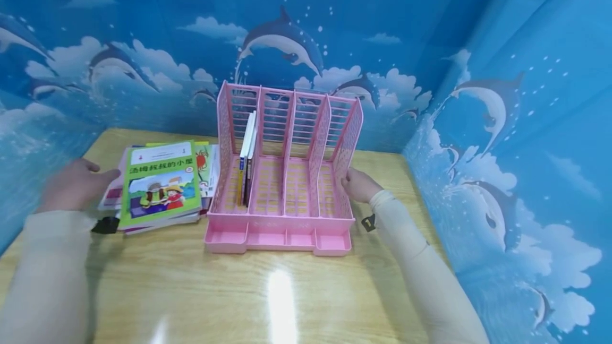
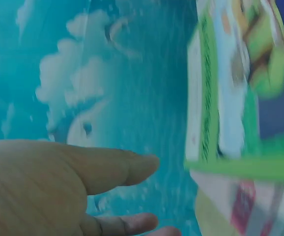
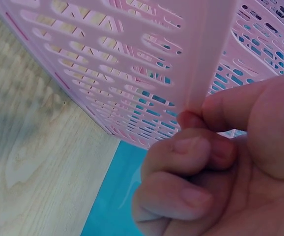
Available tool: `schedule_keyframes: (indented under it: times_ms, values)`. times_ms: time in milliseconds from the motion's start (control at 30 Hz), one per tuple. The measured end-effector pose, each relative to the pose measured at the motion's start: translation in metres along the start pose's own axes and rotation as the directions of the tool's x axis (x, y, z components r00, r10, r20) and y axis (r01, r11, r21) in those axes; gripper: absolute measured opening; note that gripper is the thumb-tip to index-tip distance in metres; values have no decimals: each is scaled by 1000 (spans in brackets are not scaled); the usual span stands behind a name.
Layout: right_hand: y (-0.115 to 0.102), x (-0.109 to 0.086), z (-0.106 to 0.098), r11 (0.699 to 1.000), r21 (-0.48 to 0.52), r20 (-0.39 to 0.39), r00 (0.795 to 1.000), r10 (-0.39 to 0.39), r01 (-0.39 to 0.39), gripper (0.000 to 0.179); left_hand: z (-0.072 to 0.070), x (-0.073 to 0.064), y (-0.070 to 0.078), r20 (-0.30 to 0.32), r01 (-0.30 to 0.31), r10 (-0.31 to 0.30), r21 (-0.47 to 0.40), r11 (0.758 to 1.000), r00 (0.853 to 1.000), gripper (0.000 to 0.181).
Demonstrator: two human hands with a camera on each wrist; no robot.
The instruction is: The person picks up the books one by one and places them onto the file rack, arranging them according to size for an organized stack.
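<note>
Head view, far left: left hand (image 1: 78,185) in a pale sleeve (image 1: 54,259), out left of the pink rack (image 1: 272,221), just beside the outer edge of a pile of books (image 1: 162,190). Open and holding nothing, thumb and fingers loosely extended; in the left wrist view, a clear gap between thumb tip and books. Near that wrist, also left of the rack, a small black piece (image 1: 106,225). Pile lying flat on the wooden table (image 1: 229,291), near the rack's left side, edges unevenly lined up. On top, a green book (image 1: 160,159) with a cartoon picture; beneath it, on the side toward the rack, a cover with a red crab (image 1: 203,160). Impossible to count the pile.

Next, the rack itself, upright on the table, with four tall slots and small trays (image 1: 266,238) along its front. Inside its leftmost slot, a few thin books (image 1: 246,147) standing on edge, close to the divider on their right. At the rack's right wall, right hand (image 1: 360,185) pinching the front edge between thumb and forefinger, remaining fingers curled. Just below, right of the rack, a black tag (image 1: 368,222) marked 1. Behind the rack and along its right, a blue dolphin backdrop (image 1: 287,41).
</note>
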State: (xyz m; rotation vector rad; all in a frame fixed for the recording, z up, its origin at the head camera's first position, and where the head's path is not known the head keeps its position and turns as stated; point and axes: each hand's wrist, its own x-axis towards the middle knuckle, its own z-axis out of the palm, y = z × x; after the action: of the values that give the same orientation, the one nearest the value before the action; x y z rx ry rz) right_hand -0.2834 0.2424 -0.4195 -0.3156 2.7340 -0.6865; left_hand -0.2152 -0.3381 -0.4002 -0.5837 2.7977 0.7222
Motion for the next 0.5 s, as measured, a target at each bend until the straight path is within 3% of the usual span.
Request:
schedule_keyframes:
  times_ms: [100, 300, 500]
  values:
    - [0, 0, 1, 1000, -7, -1, 1000, -2, 2, 55, 1, 3, -9, 28, 50, -50, 19, 999, 998, 86]
    - [-1, -1, -1, 1000, 17, 0, 1000, 10, -10, 55, 7, 12, -17, 171, 20, -25, 31, 999, 985, 107]
    - [-2, -3, 1, 999, 42, 7, 1000, 21, -21, 55, 15, 15, -22, 232, 2, 2, -17, 1000, 973, 126]
